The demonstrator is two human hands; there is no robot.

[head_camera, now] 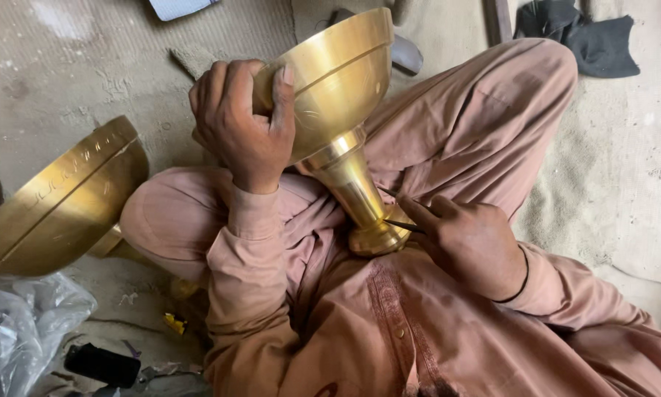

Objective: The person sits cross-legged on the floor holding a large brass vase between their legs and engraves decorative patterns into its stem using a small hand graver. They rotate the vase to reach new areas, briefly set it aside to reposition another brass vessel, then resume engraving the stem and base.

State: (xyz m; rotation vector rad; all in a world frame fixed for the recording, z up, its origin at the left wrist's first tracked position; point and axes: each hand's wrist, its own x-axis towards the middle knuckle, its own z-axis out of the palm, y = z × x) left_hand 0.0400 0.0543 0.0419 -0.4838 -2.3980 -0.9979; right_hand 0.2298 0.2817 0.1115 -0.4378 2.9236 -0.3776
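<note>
Head view looks down on a person seated cross-legged on the floor (624, 184), with a brass goblet (341, 110) lying across the lap; its long axis runs from the wide bowl, up and away from the body, down through the narrow stem to the round foot, which rests against the pink tunic. The left hand (242, 121) has its fingers (231, 88) wrapped shut over the bowl's rim, while the right hand (470, 239) pinches a thin dark tool (402, 224) whose tip touches the stem just above the foot. A second brass bowl (58, 202) lies tilted on the floor beside the left knee, near a crumpled plastic bag (18, 331).
</note>
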